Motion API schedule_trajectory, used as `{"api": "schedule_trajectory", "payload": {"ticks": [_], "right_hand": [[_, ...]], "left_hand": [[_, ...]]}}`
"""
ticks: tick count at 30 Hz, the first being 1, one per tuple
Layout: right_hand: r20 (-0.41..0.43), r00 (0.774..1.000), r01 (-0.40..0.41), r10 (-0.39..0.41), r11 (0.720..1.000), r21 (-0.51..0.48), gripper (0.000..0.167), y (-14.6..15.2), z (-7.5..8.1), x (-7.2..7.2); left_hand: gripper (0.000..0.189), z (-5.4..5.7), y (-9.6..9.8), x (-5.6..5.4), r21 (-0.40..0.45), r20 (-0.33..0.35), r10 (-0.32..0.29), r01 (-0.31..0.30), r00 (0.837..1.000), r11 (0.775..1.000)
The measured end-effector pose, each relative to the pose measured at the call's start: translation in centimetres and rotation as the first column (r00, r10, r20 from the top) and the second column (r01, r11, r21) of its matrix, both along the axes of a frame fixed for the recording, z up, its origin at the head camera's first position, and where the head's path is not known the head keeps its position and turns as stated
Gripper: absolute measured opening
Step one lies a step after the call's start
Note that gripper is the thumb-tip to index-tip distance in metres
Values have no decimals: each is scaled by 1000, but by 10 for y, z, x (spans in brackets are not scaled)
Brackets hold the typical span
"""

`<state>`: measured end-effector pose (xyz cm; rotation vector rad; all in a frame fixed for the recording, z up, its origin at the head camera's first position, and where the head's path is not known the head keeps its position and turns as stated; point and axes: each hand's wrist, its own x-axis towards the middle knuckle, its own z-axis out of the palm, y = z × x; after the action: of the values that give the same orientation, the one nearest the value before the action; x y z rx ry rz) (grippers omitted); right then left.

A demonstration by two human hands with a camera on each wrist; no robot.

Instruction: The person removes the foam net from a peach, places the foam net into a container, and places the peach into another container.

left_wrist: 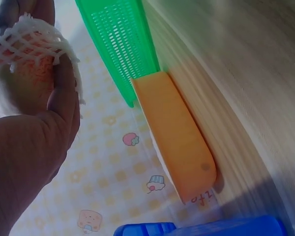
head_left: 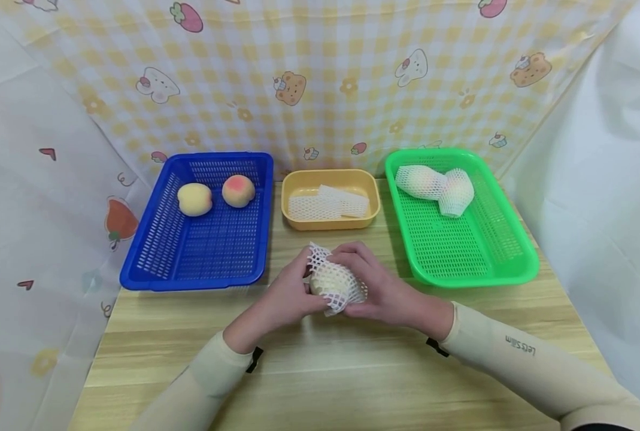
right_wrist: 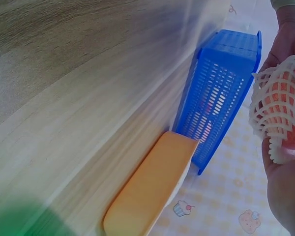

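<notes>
Both hands hold one peach (head_left: pixel 326 281) over the table in front of the yellow tub. A white foam net sleeve (head_left: pixel 355 290) is stretched over part of the fruit. From the left, my left hand (head_left: pixel 284 293) grips the peach and the edge of the net, thumb near the bottom. My right hand (head_left: pixel 381 287) curls round the netted right side. In the left wrist view the peach (left_wrist: pixel 27 83) shows bare skin below the net (left_wrist: pixel 29 42). The right wrist view shows the net (right_wrist: pixel 280 101) wrapped over reddish skin.
At the left stands a blue basket (head_left: pixel 190 284) with two bare peaches (head_left: pixel 194 199). A yellow tub (head_left: pixel 330 224) with flat foam nets (head_left: pixel 314 207) sits in the middle back. The green basket (head_left: pixel 476 280) at the right holds two netted peaches (head_left: pixel 456 191). A checked cloth (head_left: pixel 325 54) hangs behind.
</notes>
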<state>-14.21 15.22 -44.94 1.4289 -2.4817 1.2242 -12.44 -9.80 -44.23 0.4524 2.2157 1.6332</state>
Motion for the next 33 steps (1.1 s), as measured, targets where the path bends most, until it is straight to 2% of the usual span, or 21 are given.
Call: {"api": "schedule_trajectory", "payload": {"ticks": [6, 16, 21, 26, 33], "right_hand": [[-28, 1000, -5, 4, 999, -34, 83, 0, 2, 0], [-38, 999, 6, -8, 998, -61, 72, 4, 5, -2], [-33, 999, 8, -11, 998, -66, 65, 6, 8, -3], [-72, 997, 8, -12, 998, -64, 56, 7, 12, -5], [-99, 995, -17, 10, 997, -71, 38, 9, 17, -9]], "left_hand": [[81, 1, -7, 0, -31, -66, 0, -2, 998, 1000], [77, -2, -16, -3, -3, -155, -38, 38, 987, 999], [77, -1, -18, -3, -3, -142, -32, 32, 989, 999], [76, 1, -20, -2, -23, -138, -19, 16, 990, 1000], [74, 2, -21, 0, 13, -105, -1, 2, 994, 1000]]}}
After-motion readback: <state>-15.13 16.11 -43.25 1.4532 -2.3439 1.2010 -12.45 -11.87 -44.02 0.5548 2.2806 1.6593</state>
